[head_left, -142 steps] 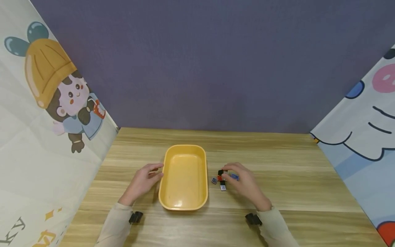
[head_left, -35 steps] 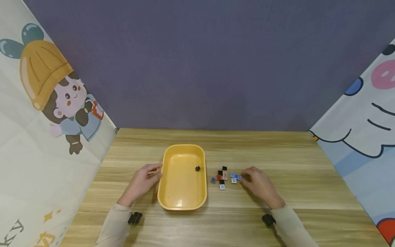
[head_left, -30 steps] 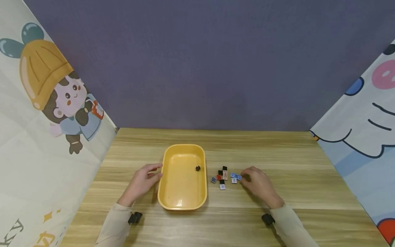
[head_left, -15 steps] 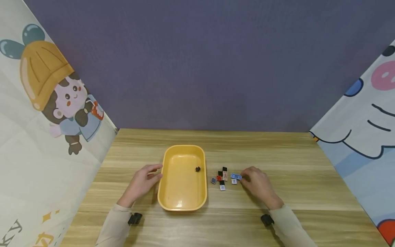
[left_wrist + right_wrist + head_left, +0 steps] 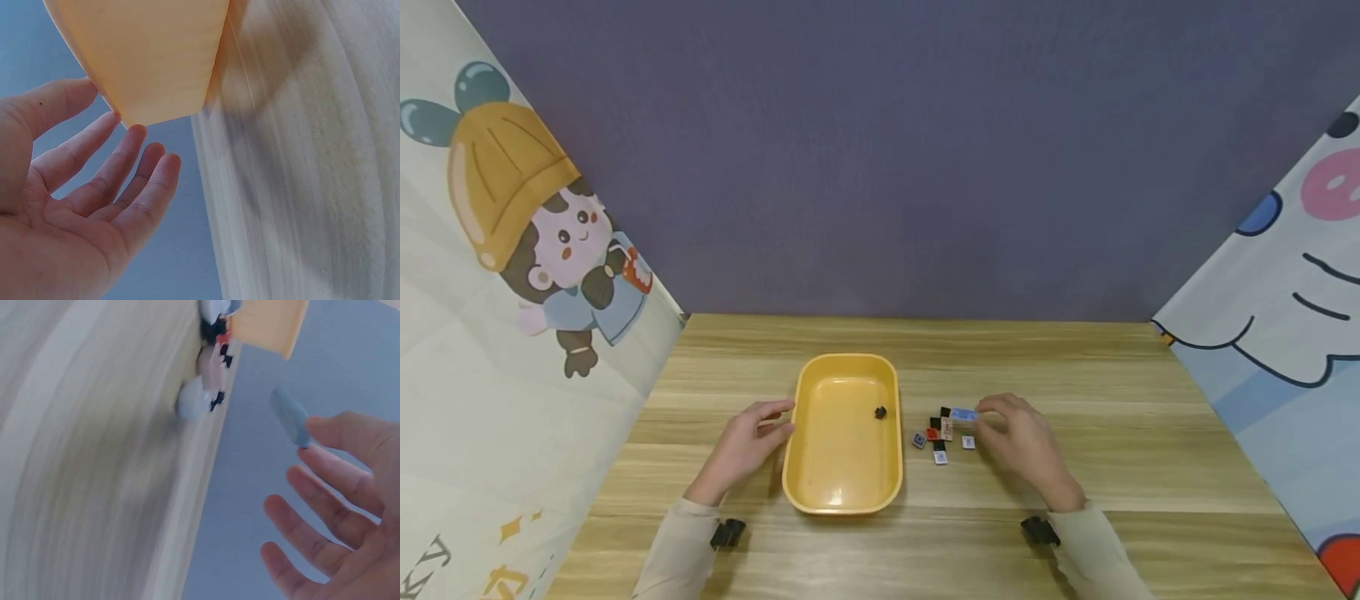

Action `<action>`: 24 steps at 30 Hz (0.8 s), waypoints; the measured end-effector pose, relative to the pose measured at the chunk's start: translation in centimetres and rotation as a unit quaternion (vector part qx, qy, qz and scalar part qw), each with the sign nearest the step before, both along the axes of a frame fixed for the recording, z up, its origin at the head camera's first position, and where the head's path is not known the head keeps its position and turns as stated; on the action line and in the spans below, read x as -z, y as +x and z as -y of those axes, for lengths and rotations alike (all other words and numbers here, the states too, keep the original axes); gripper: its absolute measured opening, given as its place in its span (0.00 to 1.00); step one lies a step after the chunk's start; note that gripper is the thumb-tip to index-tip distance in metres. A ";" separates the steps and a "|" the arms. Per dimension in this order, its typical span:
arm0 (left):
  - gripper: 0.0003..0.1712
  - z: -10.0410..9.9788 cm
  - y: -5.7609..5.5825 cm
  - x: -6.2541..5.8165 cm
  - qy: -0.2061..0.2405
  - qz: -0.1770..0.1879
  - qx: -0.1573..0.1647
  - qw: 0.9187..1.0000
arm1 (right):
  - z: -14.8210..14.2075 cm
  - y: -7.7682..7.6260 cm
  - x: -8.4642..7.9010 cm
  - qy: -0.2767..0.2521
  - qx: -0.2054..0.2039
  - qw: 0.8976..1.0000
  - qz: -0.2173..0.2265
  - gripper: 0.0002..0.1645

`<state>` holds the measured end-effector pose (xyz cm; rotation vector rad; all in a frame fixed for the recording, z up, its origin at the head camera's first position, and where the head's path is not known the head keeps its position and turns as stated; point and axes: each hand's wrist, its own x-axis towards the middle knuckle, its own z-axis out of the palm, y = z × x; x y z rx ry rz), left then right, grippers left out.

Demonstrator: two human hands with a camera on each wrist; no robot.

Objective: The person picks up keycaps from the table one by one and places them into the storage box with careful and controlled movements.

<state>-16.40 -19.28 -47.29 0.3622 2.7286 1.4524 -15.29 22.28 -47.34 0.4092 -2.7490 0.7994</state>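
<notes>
My right hand [image 5: 1021,442] pinches a small blue printed bar [image 5: 962,414], shaped like a long keycap, between thumb and index finger; its other fingers are spread. In the right wrist view the blue bar [image 5: 289,415] is off the table. Left of it in the head view lie a pink printed piece [image 5: 947,429], a red piece [image 5: 932,433] and black bits; a white square piece [image 5: 968,442] sits just below. My left hand [image 5: 747,446] has relaxed fingers, with fingertips right at the left rim of the yellow tray [image 5: 788,467]. A small black piece [image 5: 880,412] lies inside the tray.
A dark blue-grey square piece [image 5: 919,440] lies close to the tray's right side. Another white square piece [image 5: 940,457] lies at the near end of the group. A purple-grey panel [image 5: 917,167] stands behind the wooden table [image 5: 1112,467], with printed cloths at both sides.
The black piece has come into the tray since the oldest frame. My right hand has picked up the blue bar and moved it up and left. The left hand stays at the rim.
</notes>
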 end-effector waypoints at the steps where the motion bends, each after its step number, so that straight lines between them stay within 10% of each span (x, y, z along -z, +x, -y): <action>1: 0.22 0.0 0.0 0.0 0.001 0.000 0.000 1.000 | 0.3 0.0 -0.2 -0.009 -0.002 1.000 0.001 0.12; 24: 0.22 -0.1 0.1 0.1 0.000 -0.002 0.003 1.000 | 8.5 -2.0 -2.5 -0.110 -0.119 0.986 -0.035 0.11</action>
